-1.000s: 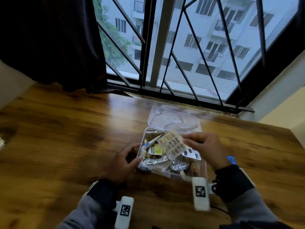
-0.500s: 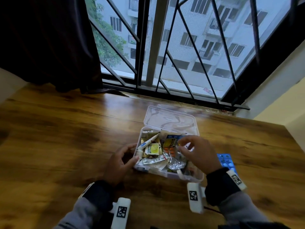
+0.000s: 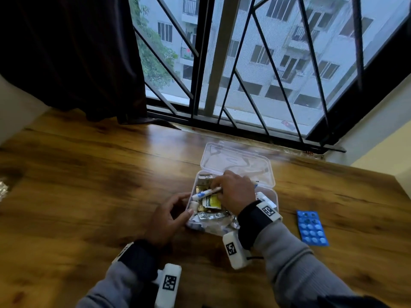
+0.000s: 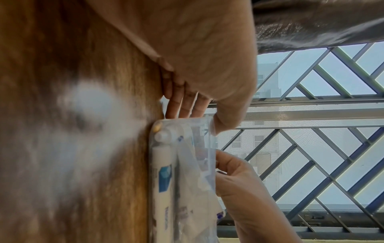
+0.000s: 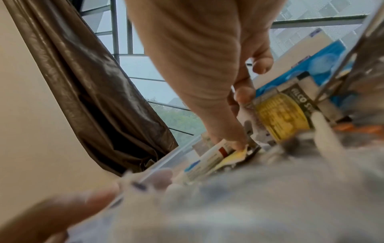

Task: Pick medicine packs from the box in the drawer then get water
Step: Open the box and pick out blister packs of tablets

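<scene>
The right hand (image 3: 233, 192) is reached into the clear box (image 3: 272, 197), fingers curled and pinching a yellow sachet (image 3: 212, 201) among the packs. The box's left wall is touched by the left hand (image 3: 166, 221), fingers loosely spread. A blue blister pack (image 3: 312, 227) lies on the counter (image 3: 89, 185), right of the box.

A yellow-and-black sachet (image 5: 284, 113) in the box reads "ALCO S…", the rest cut off; nothing else is legible.
</scene>
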Available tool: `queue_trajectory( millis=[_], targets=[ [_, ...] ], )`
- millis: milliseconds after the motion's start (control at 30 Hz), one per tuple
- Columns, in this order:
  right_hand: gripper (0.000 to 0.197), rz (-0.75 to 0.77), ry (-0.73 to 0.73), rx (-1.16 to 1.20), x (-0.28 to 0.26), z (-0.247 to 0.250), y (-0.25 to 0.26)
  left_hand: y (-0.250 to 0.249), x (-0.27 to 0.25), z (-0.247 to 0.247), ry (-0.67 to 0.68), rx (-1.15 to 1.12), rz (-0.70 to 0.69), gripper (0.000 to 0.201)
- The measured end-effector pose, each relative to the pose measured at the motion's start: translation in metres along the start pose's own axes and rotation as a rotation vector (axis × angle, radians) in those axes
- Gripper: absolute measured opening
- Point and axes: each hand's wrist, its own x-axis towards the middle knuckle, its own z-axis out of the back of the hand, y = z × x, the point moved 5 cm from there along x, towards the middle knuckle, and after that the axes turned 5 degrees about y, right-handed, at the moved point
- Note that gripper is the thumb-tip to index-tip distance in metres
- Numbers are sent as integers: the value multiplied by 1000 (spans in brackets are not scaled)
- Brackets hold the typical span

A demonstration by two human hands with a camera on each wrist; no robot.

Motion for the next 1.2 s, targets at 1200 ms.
queue_trajectory(
  millis=[1200],
  targets=[
    [4, -16, -254, 523, -38, 38, -45, -3, 0, 2, -60, 74, -41, 50]
  ],
)
